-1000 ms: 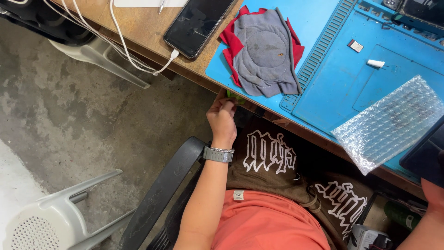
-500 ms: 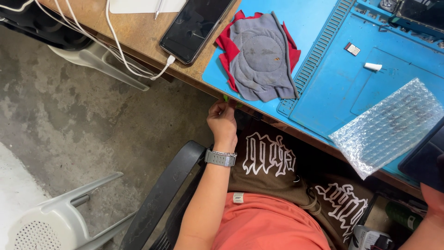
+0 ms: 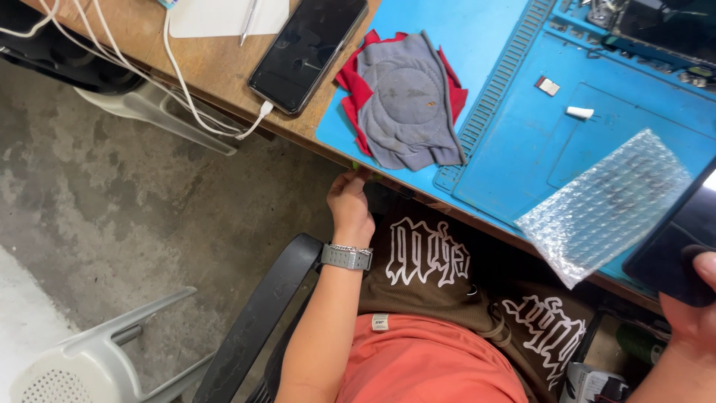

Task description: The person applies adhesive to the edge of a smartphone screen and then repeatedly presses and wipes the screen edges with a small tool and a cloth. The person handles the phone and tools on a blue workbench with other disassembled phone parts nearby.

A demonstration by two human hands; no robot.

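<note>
My left hand [image 3: 350, 203], with a grey watch on the wrist, is below the table's front edge, its fingers closed on a small green thing [image 3: 356, 167] at the rim of the blue work mat [image 3: 514, 142]. My right hand [image 3: 695, 313] at the far right edge grips a dark phone-like device [image 3: 675, 246]. A sheet of bubble wrap [image 3: 608, 205] lies on the mat beside that device. A grey and red cloth [image 3: 406, 97] lies on the mat above my left hand.
A black phone [image 3: 307, 52] with a white cable [image 3: 186, 82] lies on the wooden table [image 3: 224, 71]. Two small parts [image 3: 548, 86] rest on the mat. A black chair arm [image 3: 257, 313] and a white plastic chair [image 3: 82, 358] stand on the concrete floor.
My left hand has stayed at the table edge, rising slightly with the small green thing. The view has shifted a little; my right hand shows more at the right.
</note>
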